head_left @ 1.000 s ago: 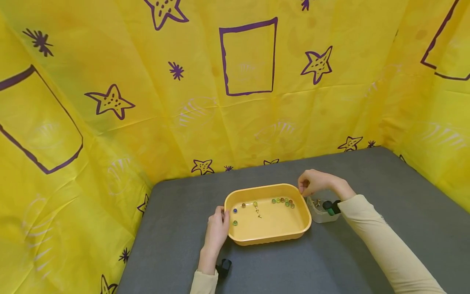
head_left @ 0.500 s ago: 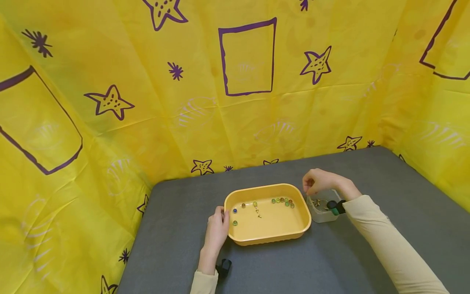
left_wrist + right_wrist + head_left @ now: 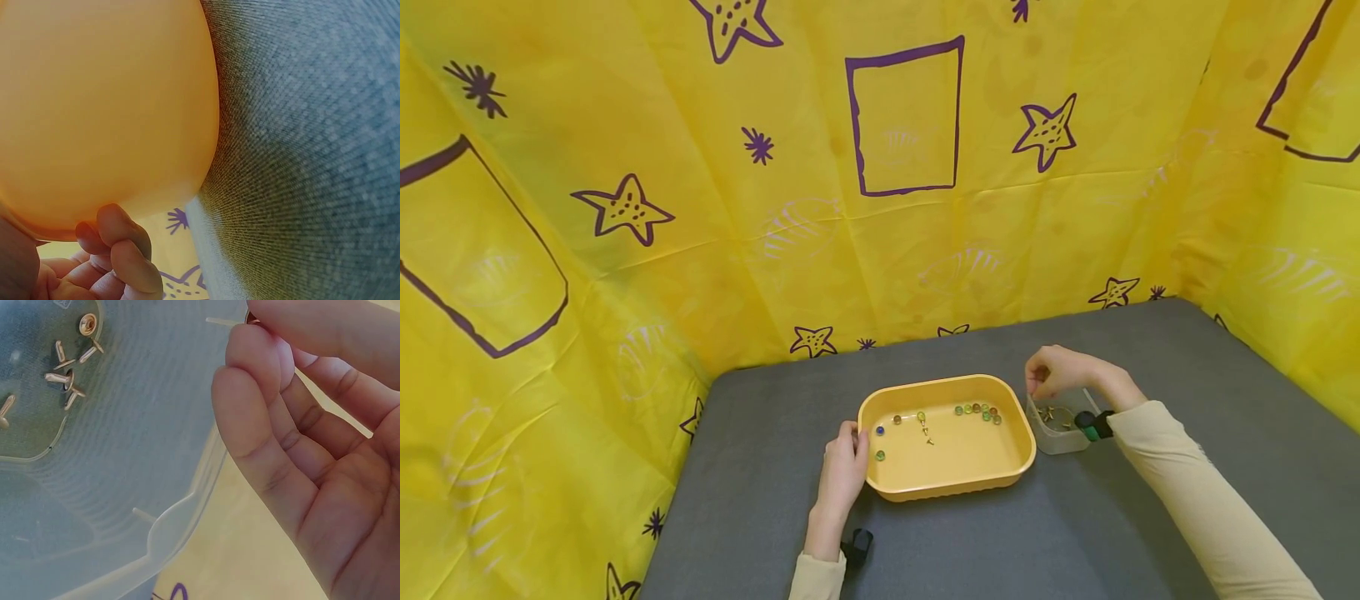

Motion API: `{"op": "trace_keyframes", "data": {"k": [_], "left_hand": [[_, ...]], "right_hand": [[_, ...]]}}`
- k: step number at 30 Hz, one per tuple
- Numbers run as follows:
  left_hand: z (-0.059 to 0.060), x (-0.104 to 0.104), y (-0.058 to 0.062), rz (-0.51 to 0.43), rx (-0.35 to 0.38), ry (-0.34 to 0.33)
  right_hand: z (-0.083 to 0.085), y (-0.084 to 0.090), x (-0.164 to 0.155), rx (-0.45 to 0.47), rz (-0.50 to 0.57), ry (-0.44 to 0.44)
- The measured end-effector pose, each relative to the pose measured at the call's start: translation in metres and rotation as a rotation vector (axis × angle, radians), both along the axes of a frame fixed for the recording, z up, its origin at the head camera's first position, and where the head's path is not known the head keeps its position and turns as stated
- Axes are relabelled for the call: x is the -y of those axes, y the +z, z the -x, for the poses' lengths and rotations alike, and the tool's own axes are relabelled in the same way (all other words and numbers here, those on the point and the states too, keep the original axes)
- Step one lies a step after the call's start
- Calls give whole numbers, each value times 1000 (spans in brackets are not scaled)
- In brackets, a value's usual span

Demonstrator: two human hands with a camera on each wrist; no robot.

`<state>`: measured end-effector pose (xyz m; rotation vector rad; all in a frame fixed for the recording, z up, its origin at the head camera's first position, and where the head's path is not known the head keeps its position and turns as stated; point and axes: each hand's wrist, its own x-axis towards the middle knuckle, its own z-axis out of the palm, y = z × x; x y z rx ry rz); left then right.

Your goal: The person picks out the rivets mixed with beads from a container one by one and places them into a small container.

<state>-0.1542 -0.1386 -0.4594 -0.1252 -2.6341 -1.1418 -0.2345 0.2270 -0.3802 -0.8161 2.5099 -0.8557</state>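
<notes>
In the head view a yellow tray [image 3: 943,488] lies on the grey surface, with my left hand [image 3: 842,472] gripping its left rim. Fingers bend against the tray's wall [image 3: 119,125] in the left wrist view. Several glass marbles [image 3: 986,416] and a few small gold rivets [image 3: 929,442] are inside. Just right of the tray stands a clear plastic container [image 3: 1058,444]. Above its far left corner, my right hand [image 3: 1066,372] brings thumb and fingertips together. A sliver of copper-coloured metal [image 3: 251,317] shows between them, mostly hidden; it looks like a rivet. More rivets [image 3: 60,378] lie in the container.
A grey cloth-covered surface [image 3: 760,483] extends around both containers. Behind and at both sides hangs a yellow curtain [image 3: 715,250] with purple drawings. A black wrist strap [image 3: 857,546] is on the left wrist.
My right hand has moved right, from beside the tray's right rim to over the clear container's edge. The left hand, the tray and its contents have stayed put.
</notes>
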Motion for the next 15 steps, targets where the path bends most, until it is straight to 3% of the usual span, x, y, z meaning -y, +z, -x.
{"op": "trace_keyframes", "data": {"k": [15], "left_hand": [[0, 0, 0, -11, -7, -3]], "right_hand": [[-3, -2, -7, 29, -3, -24]]}}
